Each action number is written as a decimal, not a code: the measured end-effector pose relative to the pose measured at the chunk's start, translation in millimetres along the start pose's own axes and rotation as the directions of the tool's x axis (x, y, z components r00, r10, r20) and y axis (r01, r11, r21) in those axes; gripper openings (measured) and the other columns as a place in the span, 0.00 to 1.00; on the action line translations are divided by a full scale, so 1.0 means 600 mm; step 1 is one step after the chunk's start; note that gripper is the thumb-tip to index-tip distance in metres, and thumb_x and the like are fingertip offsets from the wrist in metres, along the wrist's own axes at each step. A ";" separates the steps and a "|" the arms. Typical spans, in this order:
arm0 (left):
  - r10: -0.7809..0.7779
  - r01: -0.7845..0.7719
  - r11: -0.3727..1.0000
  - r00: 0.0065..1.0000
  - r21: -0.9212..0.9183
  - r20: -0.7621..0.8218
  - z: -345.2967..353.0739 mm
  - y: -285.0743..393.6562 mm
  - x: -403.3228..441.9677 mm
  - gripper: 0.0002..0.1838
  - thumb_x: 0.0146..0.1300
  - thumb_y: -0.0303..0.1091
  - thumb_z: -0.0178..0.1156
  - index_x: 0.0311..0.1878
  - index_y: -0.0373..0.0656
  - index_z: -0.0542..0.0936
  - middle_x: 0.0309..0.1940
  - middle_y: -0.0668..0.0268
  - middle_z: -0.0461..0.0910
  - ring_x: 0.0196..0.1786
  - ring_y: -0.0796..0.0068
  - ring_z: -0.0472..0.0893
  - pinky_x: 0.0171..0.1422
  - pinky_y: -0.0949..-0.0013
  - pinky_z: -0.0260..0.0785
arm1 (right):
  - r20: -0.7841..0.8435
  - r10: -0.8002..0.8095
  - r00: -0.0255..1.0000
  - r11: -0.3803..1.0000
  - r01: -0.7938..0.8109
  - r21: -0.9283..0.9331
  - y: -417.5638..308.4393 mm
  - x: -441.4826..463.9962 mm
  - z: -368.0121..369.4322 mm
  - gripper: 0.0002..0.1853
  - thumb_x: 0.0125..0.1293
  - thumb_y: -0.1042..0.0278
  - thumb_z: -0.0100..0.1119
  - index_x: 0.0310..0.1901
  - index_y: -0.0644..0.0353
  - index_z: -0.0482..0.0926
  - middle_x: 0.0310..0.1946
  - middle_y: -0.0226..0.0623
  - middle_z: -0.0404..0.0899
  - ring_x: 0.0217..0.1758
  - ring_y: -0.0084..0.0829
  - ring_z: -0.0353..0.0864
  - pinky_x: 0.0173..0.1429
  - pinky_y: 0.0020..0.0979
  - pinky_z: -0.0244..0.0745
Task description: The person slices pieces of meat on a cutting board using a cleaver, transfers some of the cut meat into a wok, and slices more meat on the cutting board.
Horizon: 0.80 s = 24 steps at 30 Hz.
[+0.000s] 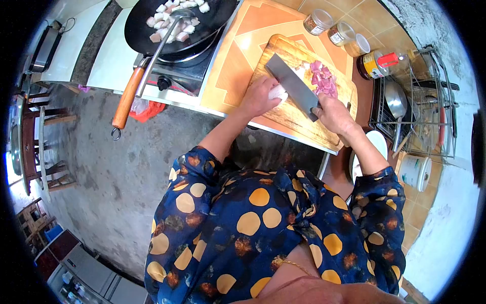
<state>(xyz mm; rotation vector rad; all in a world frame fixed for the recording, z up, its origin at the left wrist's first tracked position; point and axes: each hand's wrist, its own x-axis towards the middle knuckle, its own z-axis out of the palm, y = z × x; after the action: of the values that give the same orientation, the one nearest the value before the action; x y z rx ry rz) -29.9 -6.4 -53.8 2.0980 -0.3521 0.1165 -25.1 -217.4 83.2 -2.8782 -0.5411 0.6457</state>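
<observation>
My right hand point(335, 115) is closed round the handle end of a broad cleaver point(293, 87), whose blade slants up and left across the wooden cutting board point(274, 48). On the board's left part, my left hand point(260, 96) has its fingers curled over a pale piece of food point(278, 94), just beside the blade. Pink chopped meat pieces point(324, 80) lie in a pile on the board, right of the blade. The cleaver's handle is mostly hidden in my right hand.
A black wok point(136, 31) with pale chunks and a metal ladle point(163, 43) sits on the stove at the upper left, its wooden handle point(127, 99) jutting over the edge. Jars point(318, 22) line the tiled wall. A wire rack point(425, 101) and a white bowl point(377, 142) are at the right.
</observation>
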 end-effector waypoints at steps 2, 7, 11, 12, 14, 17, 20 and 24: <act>0.048 -0.048 0.999 0.998 -0.012 -0.036 0.000 -0.001 -0.001 0.22 0.46 0.36 0.66 0.44 0.38 0.74 0.40 0.56 0.75 0.45 0.58 0.75 0.50 0.62 0.68 | 0.021 -0.025 0.999 1.000 0.025 -0.008 -0.004 -0.003 -0.003 0.13 0.58 0.68 0.55 0.40 0.69 0.71 0.34 0.58 0.77 0.43 0.51 0.77 0.49 0.45 0.70; 0.044 -0.045 0.999 0.998 -0.019 -0.046 0.002 -0.001 0.000 0.21 0.46 0.36 0.66 0.42 0.37 0.74 0.39 0.56 0.75 0.45 0.59 0.76 0.50 0.63 0.68 | 0.078 0.038 0.996 0.999 -0.038 0.001 -0.002 -0.005 -0.003 0.14 0.58 0.67 0.57 0.39 0.70 0.70 0.34 0.60 0.76 0.43 0.54 0.75 0.48 0.45 0.68; 0.103 -0.103 0.995 0.994 -0.005 -0.045 0.002 -0.003 0.000 0.20 0.45 0.35 0.66 0.41 0.37 0.75 0.38 0.56 0.75 0.44 0.57 0.75 0.50 0.61 0.68 | 0.097 0.030 0.995 0.999 -0.031 0.015 -0.008 0.009 0.005 0.14 0.58 0.67 0.56 0.39 0.70 0.70 0.33 0.61 0.76 0.43 0.54 0.76 0.48 0.45 0.68; 0.101 -0.102 0.995 0.994 -0.004 -0.044 0.002 -0.001 0.001 0.20 0.45 0.35 0.66 0.41 0.37 0.75 0.38 0.56 0.75 0.44 0.57 0.75 0.50 0.61 0.68 | 0.093 0.034 0.995 0.999 -0.037 0.028 -0.010 0.019 0.013 0.14 0.58 0.67 0.56 0.39 0.70 0.70 0.33 0.61 0.76 0.43 0.54 0.76 0.47 0.45 0.69; 0.104 -0.104 0.994 0.994 0.018 0.022 0.001 0.002 0.005 0.19 0.44 0.34 0.66 0.41 0.38 0.75 0.38 0.55 0.74 0.44 0.55 0.75 0.49 0.60 0.67 | 0.086 0.039 0.996 0.998 -0.043 0.039 -0.021 0.040 0.022 0.14 0.58 0.66 0.55 0.39 0.69 0.70 0.33 0.61 0.76 0.42 0.54 0.76 0.47 0.46 0.69; 0.103 -0.103 0.994 0.994 0.019 0.028 -0.002 0.010 0.004 0.19 0.44 0.34 0.66 0.40 0.38 0.75 0.38 0.55 0.74 0.43 0.55 0.75 0.49 0.59 0.67 | 0.090 0.088 0.992 0.996 -0.091 0.024 -0.040 0.075 0.043 0.13 0.59 0.66 0.53 0.40 0.68 0.72 0.34 0.57 0.78 0.42 0.51 0.79 0.46 0.47 0.72; 0.179 -0.178 0.983 0.983 0.056 -0.028 0.008 0.012 0.000 0.19 0.44 0.34 0.66 0.41 0.38 0.75 0.38 0.54 0.74 0.43 0.54 0.75 0.49 0.59 0.68 | -0.036 0.062 0.997 0.997 -0.061 0.039 -0.028 0.097 0.080 0.12 0.59 0.67 0.52 0.41 0.67 0.72 0.33 0.57 0.78 0.41 0.51 0.79 0.44 0.45 0.73; 0.175 -0.170 0.984 0.978 0.045 -0.117 0.009 0.004 -0.008 0.20 0.44 0.34 0.66 0.42 0.38 0.75 0.38 0.55 0.74 0.43 0.54 0.75 0.48 0.59 0.68 | -0.027 0.028 0.999 0.999 -0.027 0.044 -0.029 0.070 0.067 0.13 0.59 0.66 0.53 0.41 0.66 0.72 0.33 0.57 0.78 0.40 0.51 0.79 0.44 0.45 0.73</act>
<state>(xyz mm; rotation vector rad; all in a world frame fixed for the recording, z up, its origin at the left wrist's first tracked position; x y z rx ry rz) -35.4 -11.2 -55.4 2.0816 -0.4617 0.3526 -12.3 -183.4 34.6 -2.8538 -0.4789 0.6126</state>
